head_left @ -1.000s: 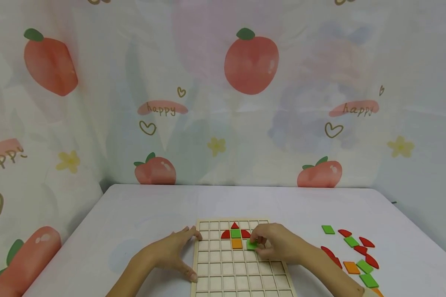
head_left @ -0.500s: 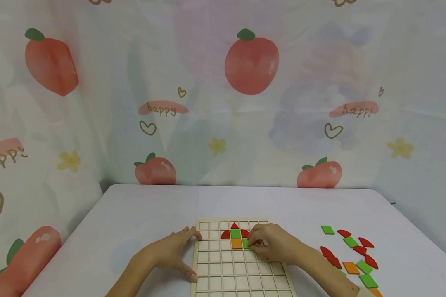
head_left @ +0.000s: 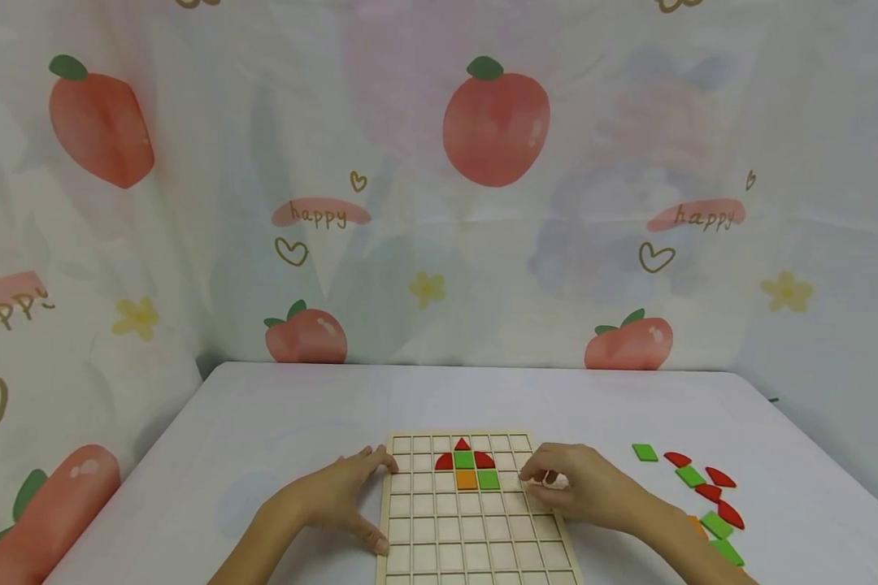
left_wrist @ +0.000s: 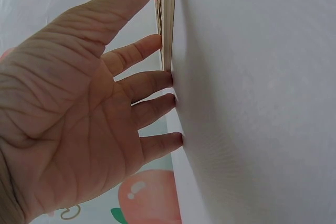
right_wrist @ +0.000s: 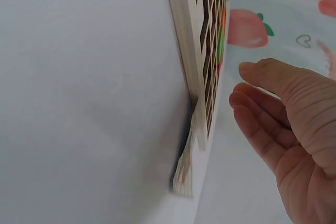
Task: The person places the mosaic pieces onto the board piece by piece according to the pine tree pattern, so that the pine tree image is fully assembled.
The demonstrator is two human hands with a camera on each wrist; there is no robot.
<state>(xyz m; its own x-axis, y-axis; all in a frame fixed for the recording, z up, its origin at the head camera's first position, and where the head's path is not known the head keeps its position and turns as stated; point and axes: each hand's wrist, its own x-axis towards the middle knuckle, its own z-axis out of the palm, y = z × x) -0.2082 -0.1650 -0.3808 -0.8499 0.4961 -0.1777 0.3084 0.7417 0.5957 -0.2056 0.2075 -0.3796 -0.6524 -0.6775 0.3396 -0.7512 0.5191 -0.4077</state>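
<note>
A pale wooden grid board [head_left: 447,531] lies on the table in the head view. My left hand [head_left: 336,491] rests along its left edge, thumb and fingertips at the rim, fingers stretched out in the left wrist view. Near the top of the grid sit a red triangle [head_left: 462,444], a green square [head_left: 464,460] between red quarter-circle tiles [head_left: 484,461], then an orange square [head_left: 466,480] with another green square [head_left: 488,479] to its right. My right hand [head_left: 585,483] hovers over the board's right edge; thumb and loosely bent fingers [right_wrist: 262,135] hold nothing in the right wrist view.
Right of the board lie loose tiles: green squares [head_left: 645,452], red rounded pieces [head_left: 721,478] and a partly covered orange tile [head_left: 697,526]. My right forearm [head_left: 673,536] hides some of them. A thin flat strip [right_wrist: 184,174] sticks out beside the board's edge. A patterned cloth [head_left: 483,268] hangs behind the table.
The green square went leftward into the cell beside the orange one and was let go. My right hand then drew back to the right. My left hand stayed put.
</note>
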